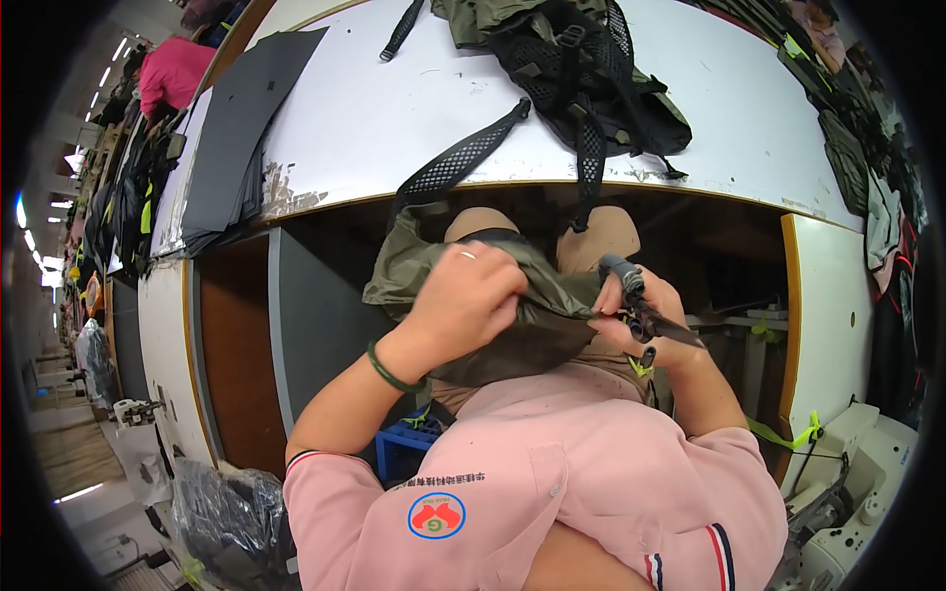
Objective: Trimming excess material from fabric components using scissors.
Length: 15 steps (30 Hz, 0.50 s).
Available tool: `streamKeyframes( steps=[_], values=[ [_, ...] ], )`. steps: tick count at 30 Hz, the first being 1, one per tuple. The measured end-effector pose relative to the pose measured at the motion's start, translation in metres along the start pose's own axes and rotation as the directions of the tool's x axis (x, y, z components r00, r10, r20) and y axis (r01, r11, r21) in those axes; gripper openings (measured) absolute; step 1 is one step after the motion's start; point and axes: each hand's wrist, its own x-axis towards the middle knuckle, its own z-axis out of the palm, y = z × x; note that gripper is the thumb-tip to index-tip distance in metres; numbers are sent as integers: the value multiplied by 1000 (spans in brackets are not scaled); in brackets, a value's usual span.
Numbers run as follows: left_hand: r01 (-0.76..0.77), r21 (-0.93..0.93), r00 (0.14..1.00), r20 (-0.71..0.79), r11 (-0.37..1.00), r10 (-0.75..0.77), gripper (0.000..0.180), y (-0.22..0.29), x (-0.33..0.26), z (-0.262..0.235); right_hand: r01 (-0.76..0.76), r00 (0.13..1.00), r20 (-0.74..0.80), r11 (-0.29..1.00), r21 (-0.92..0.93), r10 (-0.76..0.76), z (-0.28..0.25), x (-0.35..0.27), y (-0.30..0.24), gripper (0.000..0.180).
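Note:
An olive-green fabric piece [522,330] lies bunched over my lap, below the table edge. My left hand [471,295], with a ring and a green wrist band, grips a fold of it from above. My right hand [641,315] holds dark scissors [650,313] at the fabric's right edge, blades pointing right and down. A black mesh strap [463,163] runs from the fabric up onto the white table [374,108], where an olive and black backpack [581,69] lies.
A stack of dark grey sheets [236,128] sits on the table's left part. A white sewing machine [847,473] stands at the lower right. Bags and garments line the right edge. A plastic-wrapped bundle [222,507] and a blue crate [404,448] are on the floor at left.

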Motion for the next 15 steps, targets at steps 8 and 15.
streamKeyframes(
  steps=[8, 15],
  values=[
    [-201, 91, 955, -203, 975, 216, 25, 10, -15, -16, -141, 988, 72, 990, 1, 140, -10, 1, 1, 29],
    [-107, -85, 988, -120, 991, 97, 32, 12, -18, -8, 179, 980, 116, 967, -184, -159, -23, 22, -32, 42]
  ],
)
